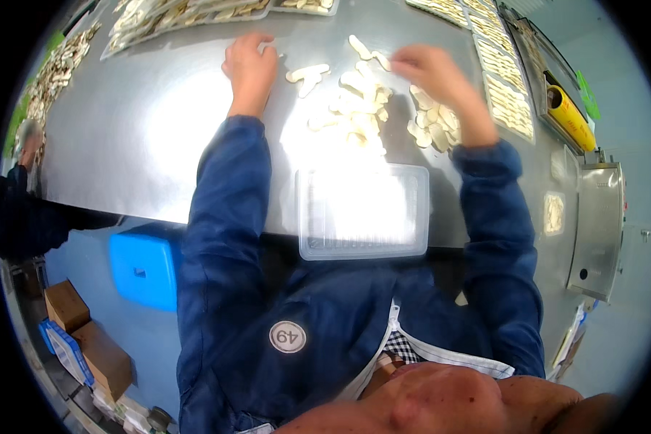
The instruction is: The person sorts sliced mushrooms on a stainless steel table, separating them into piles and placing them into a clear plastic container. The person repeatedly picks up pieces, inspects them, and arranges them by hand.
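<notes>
Pale mushroom slices (361, 108) lie in a loose pile on the steel table (114, 135), partly washed out by glare. My left hand (252, 68) rests over the table left of the pile with fingers curled; whether it holds anything is hidden. Near it are a few separate slices (308, 76). My right hand (420, 68), slightly blurred, has its fingertips at the end of a small slice (381, 59); a firm hold cannot be made out. Below that hand sits a smaller heap of slices (436, 122). A clear plastic tray (423, 211) stands at the table's near edge, before my body.
Filled trays (195, 23) stand at the far left, and trays of aligned slices (510, 106) at the right. Beyond are a yellow roll (572, 119) and a steel appliance (597, 228). Another person's hand (30, 146) is by a mushroom heap at far left. A blue stool (144, 271) stands below.
</notes>
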Tool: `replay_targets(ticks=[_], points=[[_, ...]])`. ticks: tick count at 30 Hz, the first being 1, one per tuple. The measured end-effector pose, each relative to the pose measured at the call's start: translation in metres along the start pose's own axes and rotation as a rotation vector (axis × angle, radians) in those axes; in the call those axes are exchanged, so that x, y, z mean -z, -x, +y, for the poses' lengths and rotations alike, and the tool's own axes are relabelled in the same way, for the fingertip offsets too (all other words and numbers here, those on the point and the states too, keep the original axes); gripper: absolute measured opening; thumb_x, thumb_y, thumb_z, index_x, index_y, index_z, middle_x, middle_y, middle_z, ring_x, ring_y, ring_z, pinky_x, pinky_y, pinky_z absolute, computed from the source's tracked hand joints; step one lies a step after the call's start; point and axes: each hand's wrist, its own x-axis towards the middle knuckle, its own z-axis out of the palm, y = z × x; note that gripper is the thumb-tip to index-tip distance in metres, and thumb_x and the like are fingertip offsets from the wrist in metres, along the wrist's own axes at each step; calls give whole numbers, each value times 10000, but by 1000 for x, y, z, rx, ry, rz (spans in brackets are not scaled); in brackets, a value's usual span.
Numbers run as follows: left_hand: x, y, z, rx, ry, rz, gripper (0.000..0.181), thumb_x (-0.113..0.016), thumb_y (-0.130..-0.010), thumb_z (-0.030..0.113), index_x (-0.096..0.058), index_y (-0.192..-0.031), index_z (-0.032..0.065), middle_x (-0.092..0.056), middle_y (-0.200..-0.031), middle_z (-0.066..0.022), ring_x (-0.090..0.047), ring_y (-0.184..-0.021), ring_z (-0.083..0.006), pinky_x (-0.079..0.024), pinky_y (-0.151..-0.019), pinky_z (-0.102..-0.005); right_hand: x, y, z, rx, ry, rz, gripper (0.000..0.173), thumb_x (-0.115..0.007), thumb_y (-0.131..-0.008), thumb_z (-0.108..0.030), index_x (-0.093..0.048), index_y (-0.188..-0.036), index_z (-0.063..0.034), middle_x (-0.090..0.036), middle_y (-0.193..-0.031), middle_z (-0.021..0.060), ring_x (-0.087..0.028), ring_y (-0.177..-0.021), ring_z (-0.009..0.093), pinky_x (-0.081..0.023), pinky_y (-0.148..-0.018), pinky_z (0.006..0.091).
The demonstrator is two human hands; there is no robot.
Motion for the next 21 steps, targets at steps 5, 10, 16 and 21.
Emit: replay_targets(ticks=[5,10,16,21], points=[[8,-6,2,24,0,-6,266,-603,-850,192,-758,-1057,129,-686,-1205,-113,-556,-1191,-344,-393,-1037,-464,-71,-56,-27,232,121,-43,227,-654,-901,-195,-722,-1075,-67,-696,-1040,124,-672,-938,311,-540,-813,395],[6,-4,-2,42,53,-32,271,-599,-854,191,-759,-1066,133,-679,-1208,-113,-525,-1223,-354,-359,-1051,-475,-91,-72,-37,290,189,-60,186,-636,-861,-167,-711,-999,-67,-694,-1003,117,-666,-938,315,-532,-817,407],[6,-2,-1,24,-16,-15,270,-604,-857,196,-760,-1067,134,-682,-1184,-105,-526,-1215,-344,-358,-1050,-471,-69,-64,-36,33,-14,-159,197,-684,-842,-222,-733,-925,-51,-707,-772,126,-673,-728,303,-513,-682,395],[7,-2,-4,8,-4,4,273,-605,-857,203,-763,-1069,136,-684,-1197,-113,-532,-1218,-347,-364,-1050,-478,-17,-6,-8,43,-180,-92,327,-710,-898,-323,-699,-903,4,-609,-671,83,-550,-622,198,-453,-598,356]])
